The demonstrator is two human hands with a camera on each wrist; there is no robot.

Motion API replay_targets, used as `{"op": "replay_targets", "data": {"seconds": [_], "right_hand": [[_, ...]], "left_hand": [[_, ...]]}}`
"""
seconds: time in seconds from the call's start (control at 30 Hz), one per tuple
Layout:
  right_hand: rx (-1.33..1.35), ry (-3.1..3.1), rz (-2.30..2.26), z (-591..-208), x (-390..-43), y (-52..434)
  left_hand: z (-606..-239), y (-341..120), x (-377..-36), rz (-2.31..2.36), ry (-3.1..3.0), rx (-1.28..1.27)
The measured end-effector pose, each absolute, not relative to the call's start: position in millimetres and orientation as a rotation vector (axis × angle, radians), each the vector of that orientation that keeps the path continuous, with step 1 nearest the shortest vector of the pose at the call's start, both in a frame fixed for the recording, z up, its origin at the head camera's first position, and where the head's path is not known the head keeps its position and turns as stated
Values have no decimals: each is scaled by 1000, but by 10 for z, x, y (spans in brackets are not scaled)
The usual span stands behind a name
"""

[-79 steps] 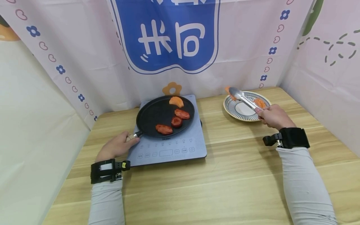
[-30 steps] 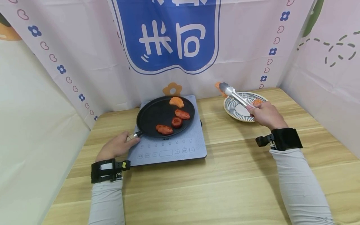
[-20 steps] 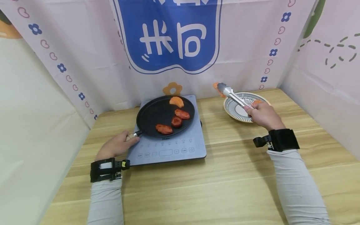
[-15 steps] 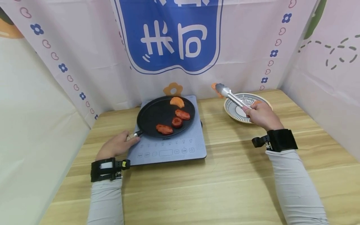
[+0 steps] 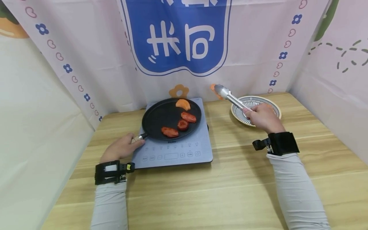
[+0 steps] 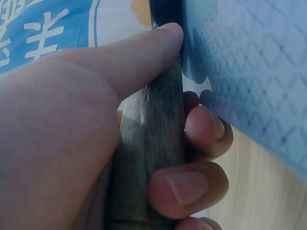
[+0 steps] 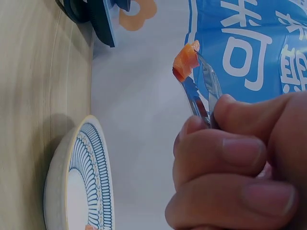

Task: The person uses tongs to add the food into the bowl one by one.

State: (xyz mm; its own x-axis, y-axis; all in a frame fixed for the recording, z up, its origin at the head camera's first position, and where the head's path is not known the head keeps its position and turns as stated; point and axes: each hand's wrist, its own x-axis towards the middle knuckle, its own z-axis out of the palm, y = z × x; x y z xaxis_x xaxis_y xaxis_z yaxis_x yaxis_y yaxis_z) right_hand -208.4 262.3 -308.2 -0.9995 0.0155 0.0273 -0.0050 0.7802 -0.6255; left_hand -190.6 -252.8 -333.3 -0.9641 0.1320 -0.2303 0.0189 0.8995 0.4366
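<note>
My left hand (image 5: 122, 147) grips the wooden handle (image 6: 153, 120) of a flat black frying pan (image 5: 156, 118), fingers curled round it in the left wrist view. In the pan lie an orange slice of food (image 5: 183, 104), two reddish wing-shaped pieces (image 5: 170, 132) and a round dark-red piece (image 5: 182, 125). My right hand (image 5: 264, 117) holds metal tongs (image 5: 230, 95), raised over the left edge of a patterned plate (image 5: 276, 107). Pinched in the tongs' tips is an orange piece, like a salmon slice (image 7: 186, 61). Another orange piece on the plate is mostly hidden behind my right hand.
Under the pan is a grey induction cooker (image 5: 204, 153) with a touch panel along its front. The wooden table (image 5: 201, 195) meets a hanging printed cloth (image 5: 109, 57) at the back. Bare tabletop lies between cooker and plate.
My right hand has moved left, carrying the tongs and the orange piece from above the plate toward the pan. My left hand keeps its hold on the handle, and the pan stays put.
</note>
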Motion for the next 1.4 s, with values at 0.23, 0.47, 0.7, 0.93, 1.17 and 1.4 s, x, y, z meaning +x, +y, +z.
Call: {"op": "replay_targets", "data": {"seconds": [0.23, 0.47, 0.7, 0.93, 1.17, 1.4], "right_hand": [[-17, -2941, 1055, -3071, -2089, 2528], [2, -2957, 987, -3046, -2091, 2379], [30, -2967, 1018, -3061, -2134, 2231], [73, -2989, 971, -3038, -2153, 2116], [64, -3028, 966, -3011, -2159, 2036], [110, -3022, 924, -2997, -2181, 1929]], "left_hand": [[-3325, -2520, -1899, 642, 2808, 104], [-3317, -2527, -1893, 645, 2805, 94], [-3333, -2539, -1903, 653, 2804, 92], [-3329, -2539, -1908, 647, 2808, 113], [-3312, -2520, -1901, 642, 2821, 105], [-3323, -2520, -1894, 642, 2817, 92]]}}
